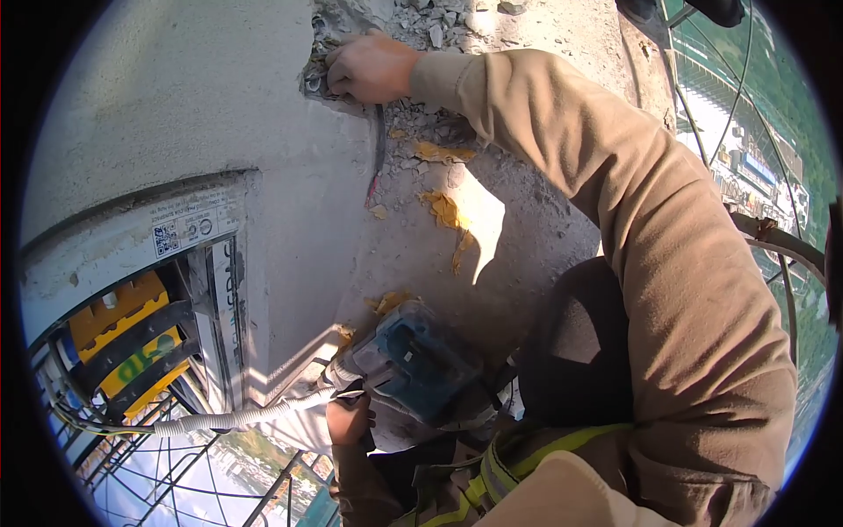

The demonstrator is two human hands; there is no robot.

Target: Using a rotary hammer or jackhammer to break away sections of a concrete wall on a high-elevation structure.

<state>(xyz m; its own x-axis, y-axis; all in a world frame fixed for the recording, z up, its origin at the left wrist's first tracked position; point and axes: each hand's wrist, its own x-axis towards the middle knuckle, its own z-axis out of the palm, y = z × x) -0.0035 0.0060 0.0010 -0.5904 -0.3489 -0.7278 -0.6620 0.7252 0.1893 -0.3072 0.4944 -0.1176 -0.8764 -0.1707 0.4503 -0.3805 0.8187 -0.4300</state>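
Note:
My right hand (373, 68) reaches to a broken-out hole (313, 81) low in the grey wall. Its fingers are curled in at the hole's edge, and what they hold is hidden. Below that wrist a dark cable (380, 145) hangs down, with a reddish end. My left hand (349, 420) is closed around a dark-handled tool (362, 430) with a pale pointed tip; its exact kind is unclear. A white corrugated conduit (255, 415) runs close by it, thin wires coming out of its left end.
Rubble (439, 26) and torn yellow scraps (445, 211) lie along the wall. A teal and black box-like thing (421, 360) stands near my left hand. At left is a framed opening (219, 290) with yellow parts (132, 321). Metal bars (786, 290) edge a high drop.

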